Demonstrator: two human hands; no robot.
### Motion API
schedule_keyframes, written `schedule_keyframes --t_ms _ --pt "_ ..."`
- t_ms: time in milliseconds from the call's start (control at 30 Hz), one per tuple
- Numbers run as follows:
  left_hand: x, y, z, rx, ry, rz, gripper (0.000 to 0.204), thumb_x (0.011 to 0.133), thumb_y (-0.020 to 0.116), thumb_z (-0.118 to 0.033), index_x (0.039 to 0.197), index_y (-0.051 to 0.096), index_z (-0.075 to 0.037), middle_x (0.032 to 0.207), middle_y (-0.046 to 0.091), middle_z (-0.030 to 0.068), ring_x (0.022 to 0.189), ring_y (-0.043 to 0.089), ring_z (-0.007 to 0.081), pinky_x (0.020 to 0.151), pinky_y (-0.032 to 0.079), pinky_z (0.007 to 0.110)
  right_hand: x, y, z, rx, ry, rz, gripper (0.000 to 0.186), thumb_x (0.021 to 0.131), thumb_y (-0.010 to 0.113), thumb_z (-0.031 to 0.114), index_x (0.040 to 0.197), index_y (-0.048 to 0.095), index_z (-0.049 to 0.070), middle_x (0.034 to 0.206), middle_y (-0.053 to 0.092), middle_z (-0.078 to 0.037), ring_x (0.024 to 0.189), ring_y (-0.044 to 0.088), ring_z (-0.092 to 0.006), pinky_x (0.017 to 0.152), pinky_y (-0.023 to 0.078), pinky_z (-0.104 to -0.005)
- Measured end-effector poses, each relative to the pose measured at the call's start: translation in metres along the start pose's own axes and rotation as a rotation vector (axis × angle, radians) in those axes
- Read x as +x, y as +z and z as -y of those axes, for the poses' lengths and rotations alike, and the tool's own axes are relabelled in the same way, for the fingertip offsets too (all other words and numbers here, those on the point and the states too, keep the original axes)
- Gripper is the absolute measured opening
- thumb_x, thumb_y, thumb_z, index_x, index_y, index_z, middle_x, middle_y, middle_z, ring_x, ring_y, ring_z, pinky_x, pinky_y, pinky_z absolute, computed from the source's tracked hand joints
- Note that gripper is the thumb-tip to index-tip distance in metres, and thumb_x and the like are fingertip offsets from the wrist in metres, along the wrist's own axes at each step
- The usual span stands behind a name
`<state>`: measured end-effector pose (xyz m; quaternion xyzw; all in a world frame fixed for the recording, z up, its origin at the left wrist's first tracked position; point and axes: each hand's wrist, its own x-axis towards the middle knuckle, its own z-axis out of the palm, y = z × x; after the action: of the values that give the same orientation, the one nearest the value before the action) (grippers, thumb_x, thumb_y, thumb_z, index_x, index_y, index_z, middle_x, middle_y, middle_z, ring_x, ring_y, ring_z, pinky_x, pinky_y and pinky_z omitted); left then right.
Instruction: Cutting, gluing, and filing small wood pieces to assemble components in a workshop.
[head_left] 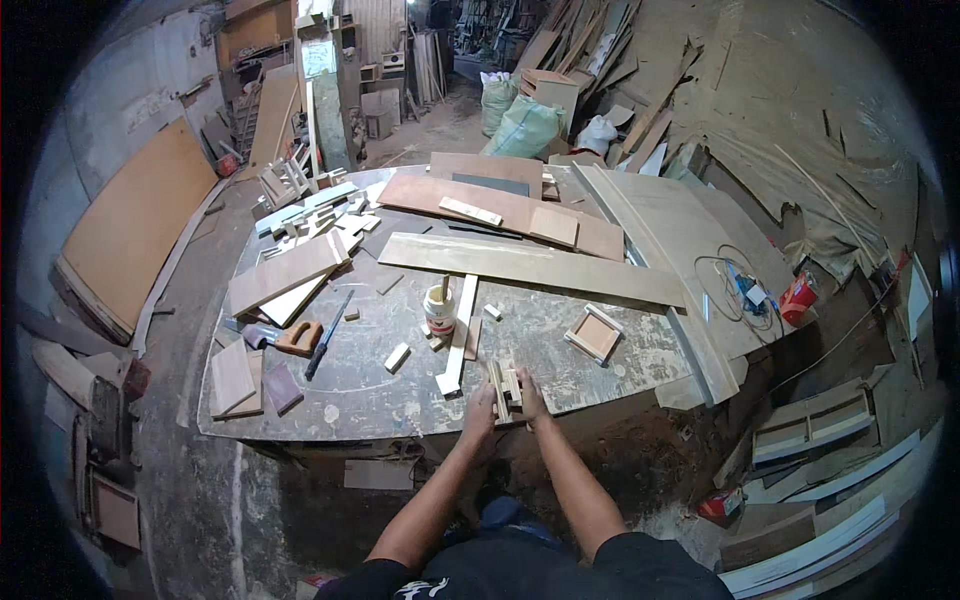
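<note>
At the near edge of the worktable (330, 395), my left hand (482, 408) and my right hand (532, 405) are closed on either side of a small assembly of wooden pieces (505, 388). A narrow pale strip (463, 325) lies just beyond them, beside a white glue pot (439, 318) with a stick standing in it and some small blocks (398, 356). To the right lies a small square wooden frame (594, 334). To the left lie a saw (298, 340) with an orange handle and a long dark tool (325, 340).
Long boards (530, 264) cross the table's back, and loose offcuts (300, 215) pile at its left. A blue power tool (748, 292) with a cable and a red can (797, 298) sit at the right. Sacks (522, 128) and leaning sheets (135, 225) stand around the table.
</note>
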<state>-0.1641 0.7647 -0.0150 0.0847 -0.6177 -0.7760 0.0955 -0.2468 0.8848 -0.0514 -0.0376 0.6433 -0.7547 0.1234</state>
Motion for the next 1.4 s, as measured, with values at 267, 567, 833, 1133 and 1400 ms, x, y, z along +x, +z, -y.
schedule_keyframes --t_ms 267,567,833,1133,1400 --pt "-0.008 -0.007 -0.002 -0.02 -0.023 -0.057 0.053 0.098 0.041 -0.047 0.125 0.046 -0.002 0.109 0.054 0.0079 0.097 0.055 0.0197 0.084 0.045 0.034 -0.049 0.029 0.04 -0.127 -0.151 0.181 0.076 0.094 0.043 0.049 0.144 0.028 -0.007 0.148 0.034 -0.017 0.138 0.03 -0.025 0.113 0.02 -0.033" --pt "-0.004 -0.021 0.04 -0.617 -0.164 -0.004 0.057 0.092 0.049 -0.052 0.13 0.037 -0.011 0.106 0.051 0.0036 0.092 0.053 0.0147 0.08 0.048 0.031 -0.05 0.043 0.031 -0.152 -0.196 0.286 0.089 0.088 0.043 0.061 0.147 0.024 -0.002 0.151 0.026 -0.021 0.141 0.024 -0.0273 0.113 0.019 -0.0349" --pt "-0.012 -0.022 -0.003 -0.341 -0.235 -0.179 0.068 0.083 0.062 -0.044 0.136 0.032 -0.012 0.119 0.045 0.0081 0.106 0.05 0.0192 0.086 0.044 0.035 -0.05 0.051 0.038 -0.263 -0.211 0.31 0.097 0.085 0.043 0.065 0.146 0.019 -0.006 0.1 0.05 -0.011 0.094 0.047 -0.0183 0.087 0.038 -0.0311" --pt "-0.033 -0.032 -0.028 -0.37 -0.11 0.026 0.092 0.07 0.07 -0.042 0.137 0.014 -0.014 0.122 0.035 0.0082 0.107 0.042 0.02 0.087 0.04 0.036 -0.057 0.05 0.051 -0.295 -0.277 0.37 0.104 0.081 0.042 0.07 0.146 0.019 -0.007 0.084 0.05 -0.003 0.074 0.047 -0.0132 0.065 0.039 -0.0274" --pt "-0.018 -0.047 0.012 -0.329 -0.1 0.018 0.088 0.069 0.071 -0.036 0.134 0.015 -0.018 0.119 0.034 0.0073 0.099 0.046 0.0192 0.077 0.045 0.035 -0.058 0.06 0.051 -0.231 -0.266 0.417 0.105 0.083 0.044 0.069 0.147 0.013 -0.007 0.15 0.026 -0.025 0.138 0.027 -0.0286 0.111 0.021 -0.0332"
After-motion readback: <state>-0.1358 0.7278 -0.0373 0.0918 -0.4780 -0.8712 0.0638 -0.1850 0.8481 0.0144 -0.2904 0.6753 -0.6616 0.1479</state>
